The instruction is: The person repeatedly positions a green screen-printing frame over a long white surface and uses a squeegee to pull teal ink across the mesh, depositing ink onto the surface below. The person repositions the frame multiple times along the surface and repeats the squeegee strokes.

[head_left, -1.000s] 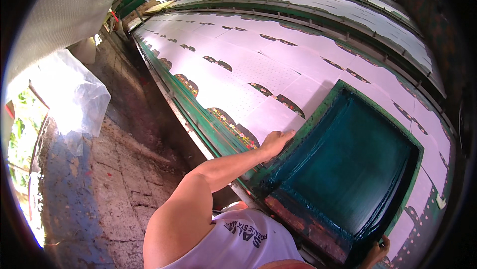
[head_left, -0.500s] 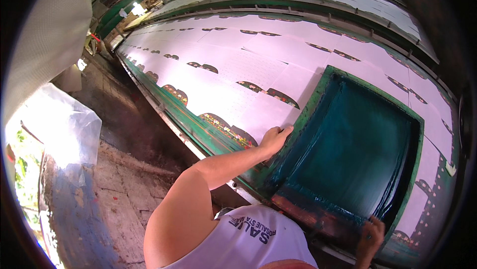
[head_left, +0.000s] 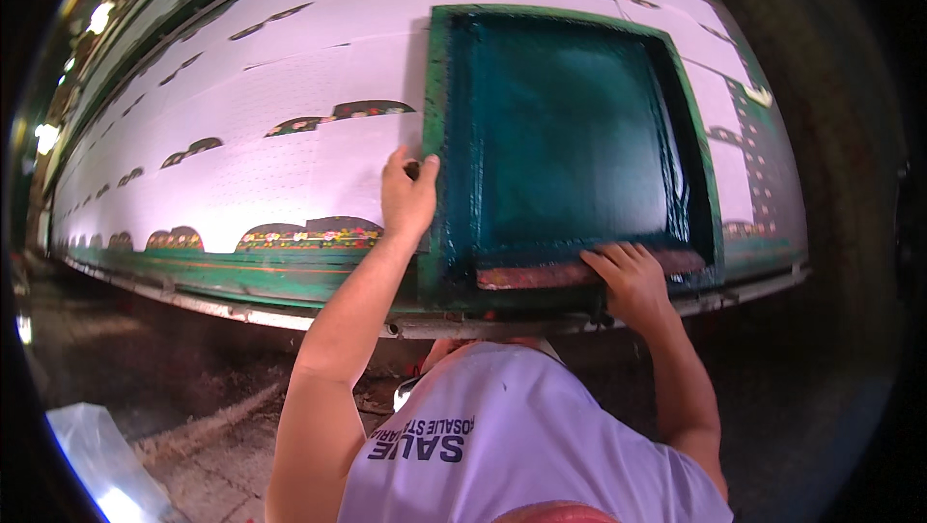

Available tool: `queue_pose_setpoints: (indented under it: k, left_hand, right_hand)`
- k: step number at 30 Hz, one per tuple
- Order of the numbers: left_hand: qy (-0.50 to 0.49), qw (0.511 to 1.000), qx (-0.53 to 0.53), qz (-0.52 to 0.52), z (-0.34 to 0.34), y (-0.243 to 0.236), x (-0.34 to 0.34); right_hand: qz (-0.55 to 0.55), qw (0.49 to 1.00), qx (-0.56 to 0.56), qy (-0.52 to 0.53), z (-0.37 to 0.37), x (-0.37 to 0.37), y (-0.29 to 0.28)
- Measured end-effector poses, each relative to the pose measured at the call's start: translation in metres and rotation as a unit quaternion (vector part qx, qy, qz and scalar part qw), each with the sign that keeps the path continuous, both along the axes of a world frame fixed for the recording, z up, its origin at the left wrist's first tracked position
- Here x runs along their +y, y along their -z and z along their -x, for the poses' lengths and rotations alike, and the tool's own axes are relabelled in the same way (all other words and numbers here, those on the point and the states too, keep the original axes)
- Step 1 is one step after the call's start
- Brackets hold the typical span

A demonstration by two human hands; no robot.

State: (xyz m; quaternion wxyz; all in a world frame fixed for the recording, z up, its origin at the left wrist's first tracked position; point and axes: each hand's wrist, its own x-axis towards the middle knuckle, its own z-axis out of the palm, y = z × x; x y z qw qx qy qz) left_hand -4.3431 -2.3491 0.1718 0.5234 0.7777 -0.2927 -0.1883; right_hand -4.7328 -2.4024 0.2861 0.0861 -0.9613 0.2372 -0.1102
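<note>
A green-rimmed printing screen [head_left: 435, 88] lies on the long table, its mesh coated with dark teal ink [head_left: 570, 127]. My left hand [head_left: 409, 197] is at the screen's left edge, fingers curled and thumb against the rim. A small dark thing shows between thumb and fingers; its kind is unclear. Along the near side inside the screen lies a squeegee [head_left: 531, 277] with a worn reddish-brown bar. My right hand [head_left: 632, 282] grips it right of its middle, fingers over the top. Pale printed sheets [head_left: 328, 161] with dark floral borders extend left from the screen.
The table's near edge [head_left: 241, 313] runs just in front of my body. A pale scrap [head_left: 759, 96] lies at the table's far right. Clear plastic sheeting [head_left: 106, 455] hangs at the lower left. Bright lights [head_left: 46, 137] show at the far left.
My view has turned right, so screen and table now face me squarely. My right hand, earlier blurred at the screen's near right corner, is now on the squeegee. My left hand stays by the left edge.
</note>
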Motion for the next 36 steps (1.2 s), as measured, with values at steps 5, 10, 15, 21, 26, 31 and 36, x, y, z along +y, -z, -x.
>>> queue_pose_setpoints:
  k: [5, 10, 15, 21, 26, 31, 36]
  left_hand:
    - [0.009, 1.000, -0.019, -0.007, -0.002, 0.002, -0.001]
    - [0.019, 1.000, -0.003, 0.000, -0.002, 0.000, 0.002]
    - [0.030, 1.000, 0.003, 0.002, -0.001, -0.002, 0.002]
    - [0.022, 1.000, -0.007, -0.006, -0.003, 0.001, 0.006]
    - [-0.018, 1.000, -0.020, -0.006, -0.003, 0.005, 0.005]
    - [-0.067, 0.996, 0.003, -0.058, 0.010, -0.024, 0.003]
    - [-0.139, 0.988, -0.013, -0.068, 0.016, -0.024, 0.003]
  right_hand:
    - [-0.060, 0.985, 0.151, 0.066, -0.014, -0.017, -0.016]
    - [-0.056, 0.988, 0.133, 0.061, -0.010, 0.006, -0.019]
    - [-0.001, 0.997, 0.056, 0.055, -0.002, 0.017, 0.010]
    - [0.081, 0.996, -0.014, 0.032, -0.024, -0.030, 0.037]
    - [0.087, 0.995, -0.024, 0.033, -0.075, -0.122, 0.038]
    - [0.110, 0.993, 0.000, 0.040, -0.130, -0.234, 0.046]
    - [0.155, 0.987, 0.009, 0.051, -0.179, -0.335, 0.050]
